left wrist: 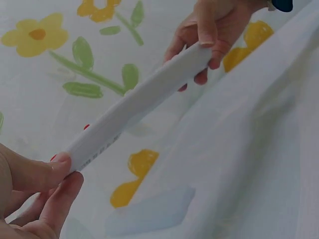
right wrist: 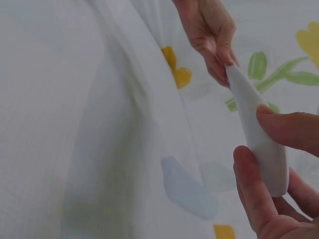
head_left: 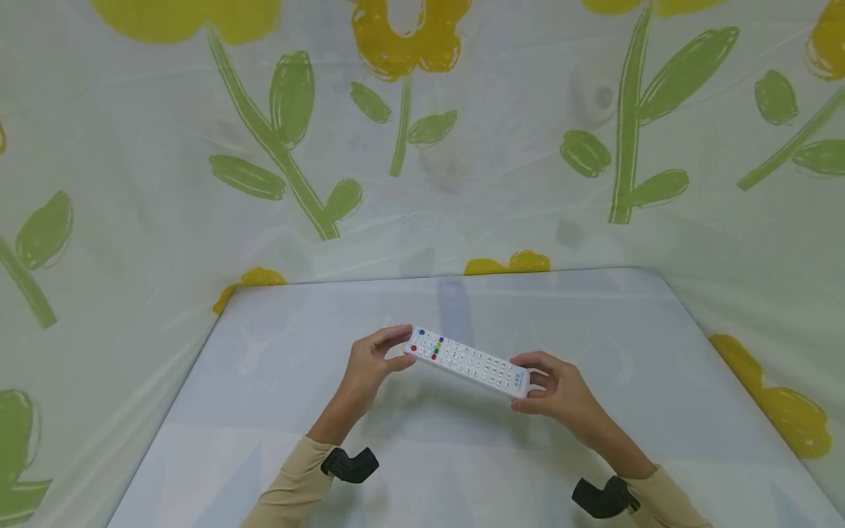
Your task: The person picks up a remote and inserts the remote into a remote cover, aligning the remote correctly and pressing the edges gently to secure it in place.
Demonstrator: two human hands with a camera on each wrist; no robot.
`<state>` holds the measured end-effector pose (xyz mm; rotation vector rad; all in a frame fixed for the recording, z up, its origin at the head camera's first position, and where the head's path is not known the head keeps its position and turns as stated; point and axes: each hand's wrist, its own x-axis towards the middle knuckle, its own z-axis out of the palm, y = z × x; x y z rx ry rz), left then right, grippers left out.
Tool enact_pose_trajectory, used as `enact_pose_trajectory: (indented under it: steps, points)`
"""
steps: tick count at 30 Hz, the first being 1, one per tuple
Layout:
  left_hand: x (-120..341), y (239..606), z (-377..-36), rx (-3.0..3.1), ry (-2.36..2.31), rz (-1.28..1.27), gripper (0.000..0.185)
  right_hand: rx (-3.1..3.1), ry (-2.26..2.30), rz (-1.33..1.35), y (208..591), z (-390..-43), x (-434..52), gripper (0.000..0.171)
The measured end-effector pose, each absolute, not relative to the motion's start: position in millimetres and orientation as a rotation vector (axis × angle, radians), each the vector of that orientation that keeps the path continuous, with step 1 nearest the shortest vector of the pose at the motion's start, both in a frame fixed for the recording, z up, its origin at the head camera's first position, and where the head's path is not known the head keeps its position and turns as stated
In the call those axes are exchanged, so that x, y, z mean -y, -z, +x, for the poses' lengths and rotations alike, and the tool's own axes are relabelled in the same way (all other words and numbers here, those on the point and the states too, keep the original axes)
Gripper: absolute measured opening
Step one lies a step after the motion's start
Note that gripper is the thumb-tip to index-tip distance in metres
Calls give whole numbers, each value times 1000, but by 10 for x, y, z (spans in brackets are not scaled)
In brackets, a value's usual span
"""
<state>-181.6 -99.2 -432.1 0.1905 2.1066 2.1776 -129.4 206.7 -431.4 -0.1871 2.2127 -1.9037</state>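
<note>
A white remote control point(head_left: 465, 361) is held above the table, its button face turned up toward the head view. It slants, with the left end farther back than the right. My left hand point(head_left: 372, 367) pinches the end with the red and blue buttons between thumb and fingers. At the other end, marked with small blue print, my right hand point(head_left: 554, 389) grips the sides. The left wrist view shows the plain long edge of the remote point(left wrist: 134, 99) between both hands. In the right wrist view, thumb and fingers are around the near end of the remote point(right wrist: 256, 134).
Below the hands lies a white table point(head_left: 297, 411) with pale blue patches, the remote's shadow falling on it. Behind it hangs a whitish curtain point(head_left: 488, 161) printed with yellow flowers and green stems. Dark bands point(head_left: 350, 466) are strapped on both wrists over beige sleeves.
</note>
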Motion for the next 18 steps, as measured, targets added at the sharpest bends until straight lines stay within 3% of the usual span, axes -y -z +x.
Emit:
enact_pose_trajectory:
  steps: [8, 18]
  points:
    - [901, 4283, -1777, -1938, -2318, 41, 48, -2198, 1969, -126, 4269, -1240, -1948, 61]
    - [735, 4246, -1726, -1731, -2470, 13, 66, -2152, 2015, -157, 4274, -1149, -1761, 74]
